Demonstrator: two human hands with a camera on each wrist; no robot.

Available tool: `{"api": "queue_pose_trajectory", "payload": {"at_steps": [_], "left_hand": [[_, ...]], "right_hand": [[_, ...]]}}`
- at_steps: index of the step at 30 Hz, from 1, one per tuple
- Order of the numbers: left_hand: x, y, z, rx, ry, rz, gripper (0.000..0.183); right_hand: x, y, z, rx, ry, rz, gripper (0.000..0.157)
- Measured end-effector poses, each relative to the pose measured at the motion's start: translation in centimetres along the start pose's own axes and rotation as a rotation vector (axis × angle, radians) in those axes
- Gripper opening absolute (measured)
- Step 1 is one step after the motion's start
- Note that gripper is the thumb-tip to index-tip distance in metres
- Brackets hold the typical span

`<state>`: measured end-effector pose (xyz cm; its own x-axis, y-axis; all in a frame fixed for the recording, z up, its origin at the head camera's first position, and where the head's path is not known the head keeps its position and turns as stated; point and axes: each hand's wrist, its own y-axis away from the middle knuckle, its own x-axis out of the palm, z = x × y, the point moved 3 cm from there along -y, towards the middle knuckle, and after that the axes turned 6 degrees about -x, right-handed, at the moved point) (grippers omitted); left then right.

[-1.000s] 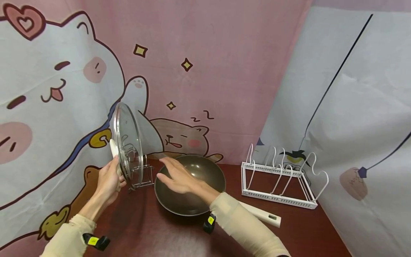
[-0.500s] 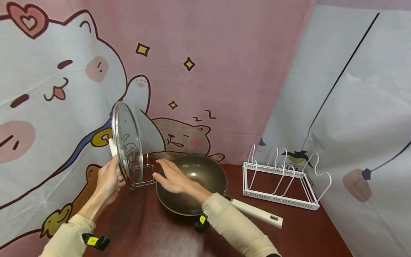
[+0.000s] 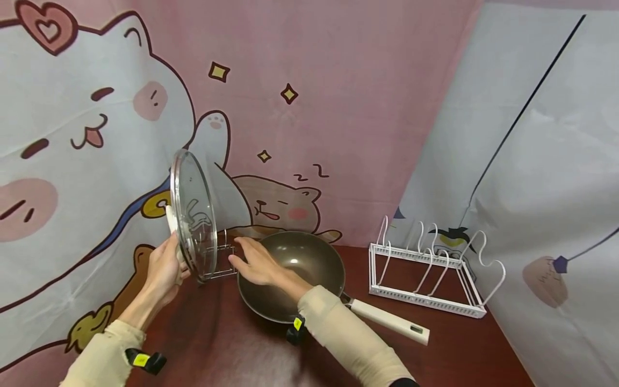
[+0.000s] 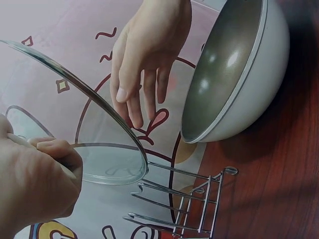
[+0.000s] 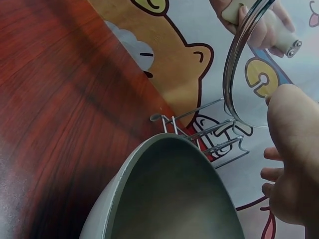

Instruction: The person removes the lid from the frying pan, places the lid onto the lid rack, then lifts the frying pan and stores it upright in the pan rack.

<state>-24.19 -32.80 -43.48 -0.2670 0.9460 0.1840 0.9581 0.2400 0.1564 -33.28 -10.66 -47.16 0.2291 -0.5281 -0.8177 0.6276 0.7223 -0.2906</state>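
A round glass lid with a metal rim stands nearly upright on the left. My left hand grips its cream handle from the left side. The lid's lower rim overlaps a small metal wire rack at the back of the table, and the left wrist view has that rim right at the rack's wire ends. Over the left part of a dark-lined wok, my right hand is held with fingers extended towards the lid, holding nothing. The hand and forearm hide part of the wok.
The wok's cream handle points to the front right. Behind it, a white rack with curved dividers stands on the dark red table. A cartoon-printed curtain closes off the back and sides.
My right hand has moved a little left, closer to the lid and wire rack. The left hand keeps its grip, and the lid stays nearly upright. The head view has shifted slightly left.
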Motion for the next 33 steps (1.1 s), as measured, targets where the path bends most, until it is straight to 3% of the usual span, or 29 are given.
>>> {"api": "queue_pose_trajectory", "payload": {"at_steps": [7,16,33], "left_hand": [[-0.1,0.0,-0.1,0.003,0.013,-0.001,0.041],[-0.6,-0.1,0.0,0.015,0.053,-0.006,0.039],[-1.3,-0.3,0.2,-0.016,0.042,-0.018,0.042]], "right_hand": [[0.7,-0.7,-0.4,0.029,-0.057,-0.011,0.066],[1.6,-2.4,-0.7,0.044,-0.001,-0.022,0.064],[2.5,-4.0,-0.9,0.123,0.078,-0.017,0.057]]}}
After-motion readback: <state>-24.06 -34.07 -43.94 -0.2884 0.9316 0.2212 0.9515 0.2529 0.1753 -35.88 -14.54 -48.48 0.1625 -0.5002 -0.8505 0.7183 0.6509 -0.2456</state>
